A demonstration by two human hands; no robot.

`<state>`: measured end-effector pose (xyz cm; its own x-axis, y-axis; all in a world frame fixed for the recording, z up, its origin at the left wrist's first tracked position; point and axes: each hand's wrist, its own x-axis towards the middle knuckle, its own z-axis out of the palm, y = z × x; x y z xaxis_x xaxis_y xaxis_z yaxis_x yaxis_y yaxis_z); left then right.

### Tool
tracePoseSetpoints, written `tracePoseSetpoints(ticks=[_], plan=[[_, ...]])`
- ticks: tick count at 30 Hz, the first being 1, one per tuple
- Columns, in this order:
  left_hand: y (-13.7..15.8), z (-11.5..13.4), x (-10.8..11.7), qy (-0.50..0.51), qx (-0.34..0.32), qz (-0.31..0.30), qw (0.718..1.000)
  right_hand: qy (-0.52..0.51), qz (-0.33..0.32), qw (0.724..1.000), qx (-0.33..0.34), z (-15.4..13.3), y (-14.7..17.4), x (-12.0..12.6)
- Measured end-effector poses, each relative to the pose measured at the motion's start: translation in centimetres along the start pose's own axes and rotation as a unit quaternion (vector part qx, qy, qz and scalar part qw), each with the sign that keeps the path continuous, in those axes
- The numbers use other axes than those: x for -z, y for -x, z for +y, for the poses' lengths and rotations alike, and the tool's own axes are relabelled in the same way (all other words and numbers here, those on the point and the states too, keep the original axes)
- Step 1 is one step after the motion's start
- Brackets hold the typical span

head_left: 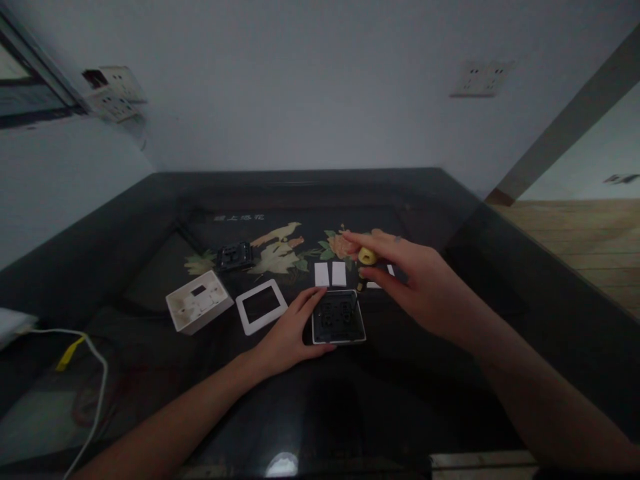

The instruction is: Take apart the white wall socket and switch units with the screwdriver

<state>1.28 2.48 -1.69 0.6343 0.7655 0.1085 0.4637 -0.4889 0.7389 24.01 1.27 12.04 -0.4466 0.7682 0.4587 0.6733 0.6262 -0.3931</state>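
Forearms come in from the bottom edge, both bare, reaching over a dark glossy table [450,200] with a painted bird-and-flower panel. Left hand [287,337] lies flat just below the middle of the frame, fingers spread and pressed against the left side of a dark switch module [339,318], pinning it down. Right hand [415,280], right of centre, is closed around a yellow-handled screwdriver [367,256]; the yellow cap peeps out between thumb and fingers, and the thin shaft slants down to the module's upper right corner.

Left of the module sits a white frame [261,306], then a white wall box [198,301], with a second dark insert [234,255] behind them. Two small white covers [330,274] lie just behind the module.

The risk, as I read it: that tip sits near the steadying fingers, and a slip on a polished top could jab them or scratch the lacquer. The module could also skate away if the left hand eases off.

Hard to call in this dim light: whether the tip is seated in a screw, and what the white bits behind the right hand are, since the palm covers them. White cable [95,373] at lower left runs out of frame.
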Motion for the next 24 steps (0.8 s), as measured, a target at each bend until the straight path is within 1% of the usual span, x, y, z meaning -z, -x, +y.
tracePoseSetpoints(ticks=[2, 3, 5, 8, 10, 14, 16, 18, 21, 23, 24], plan=[[0.0, 0.0, 0.0, -0.001, 0.0, 0.0, 1.0, -0.016, -0.031, 0.999, 0.003, 0.0, 0.0, 0.3], [0.1, 0.0, 0.0, -0.001, 0.0, 0.001, 1.0, -0.005, -0.028, 1.0, 0.001, 0.0, 0.0, 0.1], [0.1, 0.0, 0.0, -0.003, -0.001, 0.001, 1.0, 0.056, 0.009, 0.998, -0.012, 0.0, -0.1, -0.6], [0.1, 0.1, 0.1, -0.001, -0.002, 0.002, 1.0, 0.149, 0.075, 0.986, -0.026, 0.0, -0.3, -1.7], [0.1, 0.1, 0.1, 0.001, 0.001, 0.002, 1.0, 0.139, 0.08, 0.987, -0.022, 0.0, -0.3, -1.8], [0.1, -0.1, 0.0, 0.0, -0.003, 0.003, 1.0, 0.051, 0.021, 0.998, -0.023, -0.1, 0.0, -0.9], [0.1, -0.2, -0.1, -0.001, -0.002, 0.006, 1.0, 0.041, 0.002, 0.999, -0.021, -0.3, 0.1, -0.6], [0.1, -0.4, -0.1, -0.002, -0.004, 0.008, 1.0, 0.068, 0.02, 0.997, -0.019, -0.3, 0.0, -0.7], [0.1, -0.4, -0.2, -0.003, -0.008, 0.008, 1.0, 0.152, 0.074, 0.985, -0.031, -0.3, -0.2, -1.3], [0.1, -0.4, -0.1, -0.004, -0.009, 0.007, 1.0, 0.172, 0.08, 0.981, -0.043, -0.2, -0.2, -1.5], [0.1, -0.4, -0.1, -0.004, -0.008, 0.007, 1.0, 0.159, 0.071, 0.984, -0.045, -0.2, -0.2, -1.3]])
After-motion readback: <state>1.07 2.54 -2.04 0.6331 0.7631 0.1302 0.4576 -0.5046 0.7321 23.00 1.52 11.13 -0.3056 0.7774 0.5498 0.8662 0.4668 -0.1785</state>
